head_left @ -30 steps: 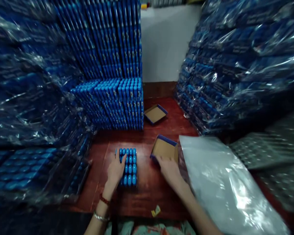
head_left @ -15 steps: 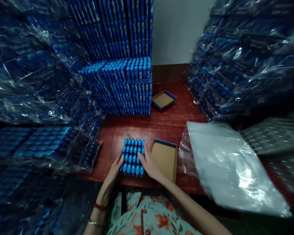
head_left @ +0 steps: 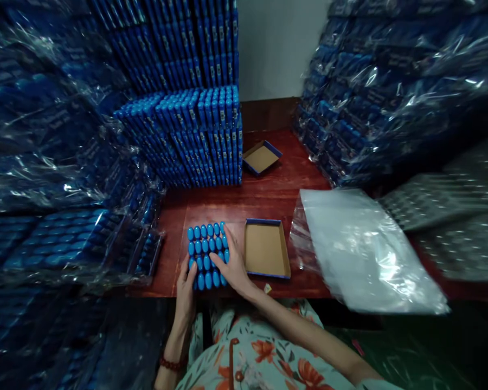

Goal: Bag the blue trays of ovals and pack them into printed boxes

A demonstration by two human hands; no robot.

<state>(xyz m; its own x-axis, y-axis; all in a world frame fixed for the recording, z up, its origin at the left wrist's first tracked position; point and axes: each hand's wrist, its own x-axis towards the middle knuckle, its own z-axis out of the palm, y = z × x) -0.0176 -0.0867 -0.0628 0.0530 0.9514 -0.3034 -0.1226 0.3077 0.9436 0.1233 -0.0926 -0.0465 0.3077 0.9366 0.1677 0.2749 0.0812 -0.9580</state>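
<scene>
A block of blue oval-topped pieces [head_left: 207, 264] stands in tidy rows near the table's front edge. My left hand [head_left: 186, 281] grips its left side, the thumb bent over the front-left pieces. Along the right side lies my right hand [head_left: 233, 265], fingers against the edge and thumb across the tops. Just right of that hand is an open shallow cardboard tray [head_left: 267, 250] with a blue rim and bare brown bottom. The sides of the block beneath my hands are hidden.
Tall stacks of blue packs [head_left: 199, 141] rise behind. Plastic-wrapped blue packs [head_left: 350, 108] stand at the right, more wrapped packs [head_left: 65, 238] at the left. A second tray [head_left: 262, 157] lies farther back. Clear plastic bags [head_left: 358, 249] overhang the front edge; a small scrap [head_left: 267, 288] lies nearby.
The whole view has shifted, so things appear farther left. Both hands remain on the block, which sits at a slightly different angle. My right forearm no longer covers the near tray's lower part.
</scene>
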